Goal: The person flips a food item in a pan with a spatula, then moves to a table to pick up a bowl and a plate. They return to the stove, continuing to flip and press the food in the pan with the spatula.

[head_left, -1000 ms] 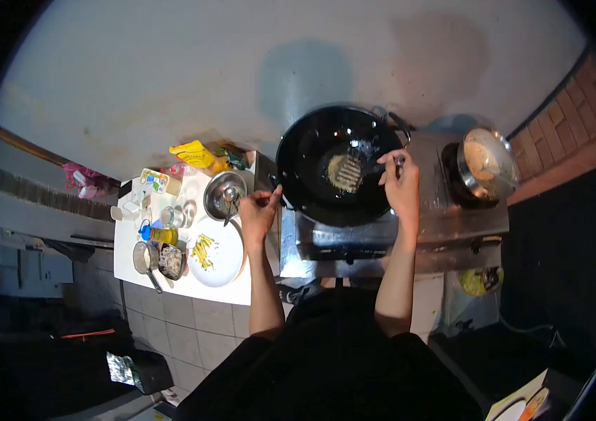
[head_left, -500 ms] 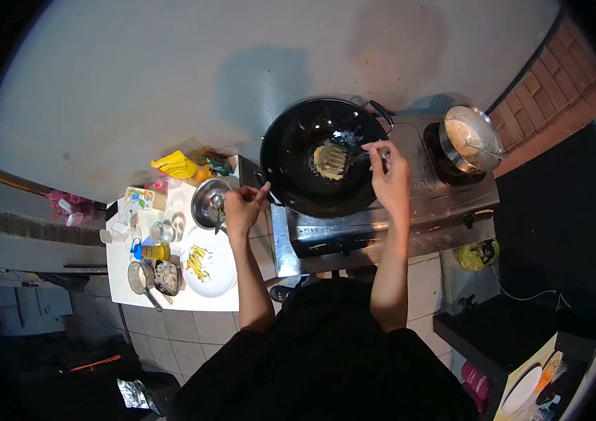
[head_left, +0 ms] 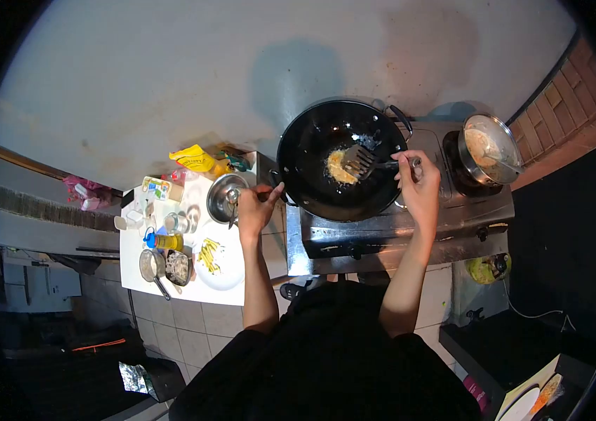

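A black wok (head_left: 312,189) sits on the stove, with a golden, frying piece of food (head_left: 340,172) in its middle. My right hand (head_left: 419,184) is closed around the handle of a dark slotted spatula (head_left: 359,163), whose head rests over the food's right side. At the wok's left side, my left hand (head_left: 257,209) pinches the wok's loop handle (head_left: 275,178); the grip is partly hidden. Just left of that hand stands a steel bowl (head_left: 218,195) with a metal utensil in it.
Right of the wok, a steel pot (head_left: 491,151) of pale mixture holds a utensil. On the white table (head_left: 192,295) are a plate (head_left: 224,279) with yellow-green strips, an oil bottle (head_left: 168,242), a small saucepan (head_left: 149,263) and a yellow bag (head_left: 192,158).
The spatula head has shifted right across the food, uncovering more of its left part. My left hand stays at the wok handle. The whole view has shifted slightly.
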`<state>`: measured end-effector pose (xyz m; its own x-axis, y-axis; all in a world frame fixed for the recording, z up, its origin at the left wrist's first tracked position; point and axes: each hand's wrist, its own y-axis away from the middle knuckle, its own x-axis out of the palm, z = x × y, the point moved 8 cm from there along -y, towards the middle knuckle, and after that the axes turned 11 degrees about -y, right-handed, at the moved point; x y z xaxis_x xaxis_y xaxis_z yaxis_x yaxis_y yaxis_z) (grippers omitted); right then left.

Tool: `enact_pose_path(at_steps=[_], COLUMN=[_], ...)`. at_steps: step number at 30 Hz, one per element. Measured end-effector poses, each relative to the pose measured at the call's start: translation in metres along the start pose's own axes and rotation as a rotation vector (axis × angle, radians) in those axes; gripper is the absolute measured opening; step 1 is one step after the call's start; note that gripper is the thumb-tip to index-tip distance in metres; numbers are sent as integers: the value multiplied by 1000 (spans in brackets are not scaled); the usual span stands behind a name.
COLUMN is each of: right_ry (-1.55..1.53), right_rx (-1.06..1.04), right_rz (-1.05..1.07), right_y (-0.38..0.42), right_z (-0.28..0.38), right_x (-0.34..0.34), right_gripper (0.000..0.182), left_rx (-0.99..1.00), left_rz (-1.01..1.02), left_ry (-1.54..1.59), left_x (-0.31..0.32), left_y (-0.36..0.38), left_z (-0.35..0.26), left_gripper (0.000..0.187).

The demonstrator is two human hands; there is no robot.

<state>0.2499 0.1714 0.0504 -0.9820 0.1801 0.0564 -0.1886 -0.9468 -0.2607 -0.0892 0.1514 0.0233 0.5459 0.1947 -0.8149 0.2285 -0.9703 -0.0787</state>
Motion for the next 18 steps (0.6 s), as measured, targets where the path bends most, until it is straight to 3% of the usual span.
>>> enact_pose_path(at_steps=[11,13,15,18], right_ry=[-186,-209,-327,-400], right_rx=[23,-4,-50,-84], right_rz=[-55,-82,-270,-385], right_y=[4,4,16,43], right_z=[8,11,5,-4], right_x=[-16,-12,-14,-3], right_gripper=[7,7,6,7], left_rx=[-18,-31,-98,68], left_rz=[-31,41,108,62], left_ry=[65,86,-1,275], left_x=[1,-2,-10,0], left_y=[7,7,15,16], left_z=[7,5,7,25], left_gripper=[37,37,36,26])
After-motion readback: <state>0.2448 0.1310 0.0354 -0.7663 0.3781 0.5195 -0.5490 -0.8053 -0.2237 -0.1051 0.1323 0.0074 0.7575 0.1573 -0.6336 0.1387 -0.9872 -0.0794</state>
